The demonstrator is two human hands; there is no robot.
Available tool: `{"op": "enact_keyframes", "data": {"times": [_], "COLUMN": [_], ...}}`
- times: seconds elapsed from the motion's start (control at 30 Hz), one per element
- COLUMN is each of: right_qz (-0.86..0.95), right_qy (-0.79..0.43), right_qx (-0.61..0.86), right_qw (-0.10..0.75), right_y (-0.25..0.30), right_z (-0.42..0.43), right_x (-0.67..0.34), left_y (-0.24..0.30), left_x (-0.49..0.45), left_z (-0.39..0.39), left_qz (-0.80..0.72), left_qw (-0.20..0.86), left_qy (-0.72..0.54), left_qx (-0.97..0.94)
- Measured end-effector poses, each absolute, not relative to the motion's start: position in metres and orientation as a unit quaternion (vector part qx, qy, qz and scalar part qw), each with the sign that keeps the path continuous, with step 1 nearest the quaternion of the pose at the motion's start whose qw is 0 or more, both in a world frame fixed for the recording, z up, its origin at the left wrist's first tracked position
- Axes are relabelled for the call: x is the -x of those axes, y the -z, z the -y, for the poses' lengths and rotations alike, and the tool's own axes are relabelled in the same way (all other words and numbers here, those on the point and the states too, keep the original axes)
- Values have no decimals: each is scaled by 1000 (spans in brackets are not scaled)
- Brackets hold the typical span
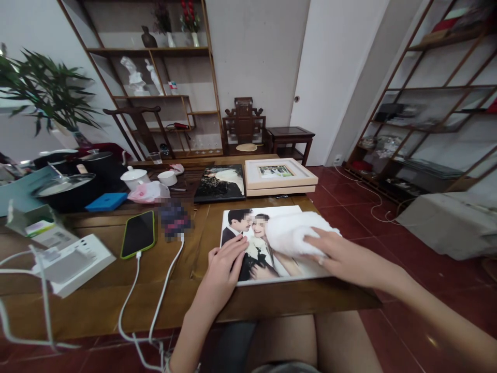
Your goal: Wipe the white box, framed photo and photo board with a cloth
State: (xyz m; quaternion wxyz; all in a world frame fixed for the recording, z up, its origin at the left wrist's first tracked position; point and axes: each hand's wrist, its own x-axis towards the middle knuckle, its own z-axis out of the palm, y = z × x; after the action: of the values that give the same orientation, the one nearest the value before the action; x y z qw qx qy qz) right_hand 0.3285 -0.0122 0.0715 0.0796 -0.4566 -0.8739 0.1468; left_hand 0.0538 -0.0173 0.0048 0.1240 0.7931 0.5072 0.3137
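A wedding photo panel [259, 253] of a couple lies flat on the wooden table, close to its front edge. My left hand [227, 261] rests on the panel's left side with the fingers stretched out flat. In my right hand [336, 254] is a bunched white cloth [289, 233], which lies over the panel's right part and hides it there. The fingertips of that hand are partly sunk in the cloth.
Behind the panel are a dark photo panel [219, 184] and stacked pale frames [277, 184]. Leftward lie a charging phone [139, 235], white cables [165, 285], a white power strip [83, 264], a blue box [106, 202] and a lidded pan [66, 189].
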Motion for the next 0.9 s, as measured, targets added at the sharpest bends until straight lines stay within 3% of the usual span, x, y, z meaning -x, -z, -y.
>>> {"op": "enact_keyframes", "data": {"times": [0.3,0.7,0.9], "right_qz": [865,900,902], "right_qy": [-83,-109,-104], "right_qx": [477,413,406], "right_qw": [132,91,104], "right_y": [-61,-45,-45], "right_z": [-73,80,69], "right_x": [-315,-323,-317], "left_y": [-8,-6,-5], "left_x": [-55,-55,-54], "left_z": [18,17,16], "left_qz": [-512,-496,-488], "left_qw": [130,129,129], "left_qy": [-311,-331,-338], "left_qx": [-790,-792,-794]}}
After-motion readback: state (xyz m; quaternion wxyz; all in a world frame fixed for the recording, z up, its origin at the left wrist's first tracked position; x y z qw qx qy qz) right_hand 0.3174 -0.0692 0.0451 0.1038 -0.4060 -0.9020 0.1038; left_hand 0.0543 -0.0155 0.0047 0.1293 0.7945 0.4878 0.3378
